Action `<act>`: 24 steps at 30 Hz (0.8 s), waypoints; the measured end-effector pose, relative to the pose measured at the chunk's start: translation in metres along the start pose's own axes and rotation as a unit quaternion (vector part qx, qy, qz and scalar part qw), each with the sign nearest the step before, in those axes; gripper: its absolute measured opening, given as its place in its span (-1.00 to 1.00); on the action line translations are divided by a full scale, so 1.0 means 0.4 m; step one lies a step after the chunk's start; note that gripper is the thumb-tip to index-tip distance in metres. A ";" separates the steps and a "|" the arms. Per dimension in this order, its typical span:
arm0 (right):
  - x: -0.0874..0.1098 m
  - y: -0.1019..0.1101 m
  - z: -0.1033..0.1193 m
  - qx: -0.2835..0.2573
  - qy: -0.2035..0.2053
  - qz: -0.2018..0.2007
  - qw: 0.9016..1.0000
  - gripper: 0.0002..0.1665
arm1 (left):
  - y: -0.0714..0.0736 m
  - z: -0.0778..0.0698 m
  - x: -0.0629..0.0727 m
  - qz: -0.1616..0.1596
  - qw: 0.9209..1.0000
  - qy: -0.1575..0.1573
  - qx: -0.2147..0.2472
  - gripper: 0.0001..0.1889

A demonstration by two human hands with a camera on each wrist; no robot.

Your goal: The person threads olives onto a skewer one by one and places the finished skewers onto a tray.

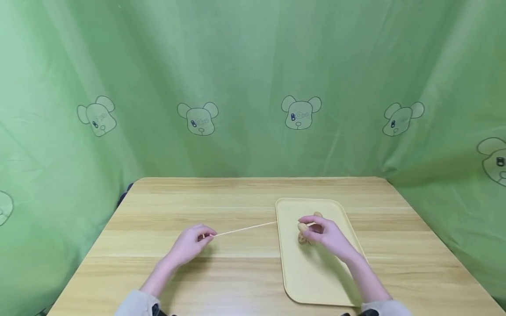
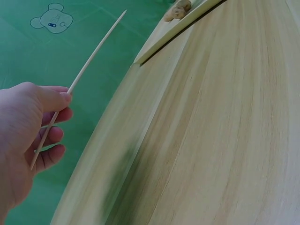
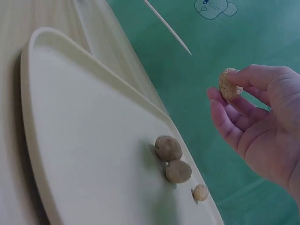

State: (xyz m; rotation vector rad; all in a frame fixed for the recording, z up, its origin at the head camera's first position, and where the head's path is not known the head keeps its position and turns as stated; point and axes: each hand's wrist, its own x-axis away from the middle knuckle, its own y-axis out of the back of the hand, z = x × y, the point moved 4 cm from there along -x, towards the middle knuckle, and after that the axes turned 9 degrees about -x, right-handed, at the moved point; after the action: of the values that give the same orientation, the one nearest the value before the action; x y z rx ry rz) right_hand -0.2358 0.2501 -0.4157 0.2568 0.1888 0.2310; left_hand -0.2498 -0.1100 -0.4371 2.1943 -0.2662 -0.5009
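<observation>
Sleeves (image 1: 136, 303) lie nearest my remote view. I have the left hand (image 1: 190, 244) pinching a stick (image 2: 96, 52) between thumb and fingers; its long axis runs rightward, tip aimed towards, but apart from, the brown lump (image 3: 229, 88). The nearer right hand (image 1: 330, 238) pinches that lump above the tray (image 1: 310, 281). I can't make out the curtain's (image 1: 253, 57) blurred lettering (image 1: 302, 116).

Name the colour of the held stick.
Pale beige; the stick shows best in the left wrist view.
</observation>
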 end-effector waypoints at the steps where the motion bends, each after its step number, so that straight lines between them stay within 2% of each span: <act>1: -0.004 -0.004 0.002 0.000 0.002 0.001 1.000 -0.58 | 0.001 0.000 0.000 -0.002 1.000 -0.001 -0.001 -0.88; 5: -0.015 -0.017 0.009 0.002 0.009 0.009 1.000 -0.58 | 0.004 0.000 -0.001 -0.008 1.000 -0.004 -0.005 -0.91; 12: -0.024 -0.033 0.008 -0.038 0.001 0.030 0.999 -0.50 | 0.017 -0.003 -0.001 -0.023 1.000 0.000 0.002 -0.92; 14: -0.028 -0.037 0.007 -0.034 0.001 0.030 0.999 -0.50 | 0.020 -0.006 -0.001 -0.027 1.000 -0.003 0.004 -0.92; 19: -0.030 -0.044 0.004 -0.015 0.008 0.024 1.000 -0.53 | 0.024 -0.013 -0.001 -0.028 0.999 -0.020 0.029 -0.92; 24: -0.028 -0.052 0.002 -0.022 0.017 0.020 0.999 -0.56 | 0.024 -0.022 0.000 -0.024 0.998 -0.033 0.055 -0.92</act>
State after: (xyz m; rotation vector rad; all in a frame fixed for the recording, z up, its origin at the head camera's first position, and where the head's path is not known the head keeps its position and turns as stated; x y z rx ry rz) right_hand -0.2420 0.2274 -0.4188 0.2130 0.2117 0.2792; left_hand -0.2460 -0.1100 -0.4246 2.2989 -0.2827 -0.6002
